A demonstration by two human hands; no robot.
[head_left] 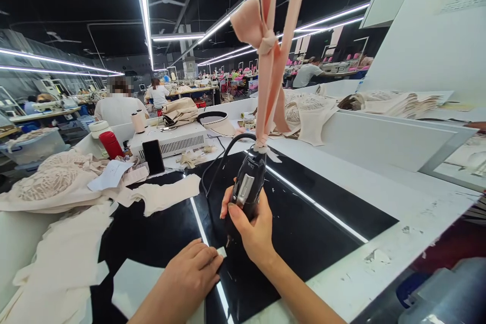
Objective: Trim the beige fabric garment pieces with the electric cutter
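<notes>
My right hand (252, 225) is wrapped round a black corded hand tool (246, 182) with a metal plate on its side. The tool hangs from a knotted pink fabric strap (266, 86), and its lower tip points down over the glossy black board (299, 233). Just left of that tip, my left hand (195, 268) presses down with its fingers together. A corner of a pale fabric piece (222, 252) sticks out at those fingertips; the hand covers most of it. Another pale piece (134, 283) lies left of my left wrist.
Stacked cream fabric pieces (64, 258) and lace cups (56, 177) fill the left side. A phone (153, 157) leans on a white vented box (178, 144), near a red bottle (111, 145). More cut pieces (395, 104) lie behind the right-hand partition. People work farther back.
</notes>
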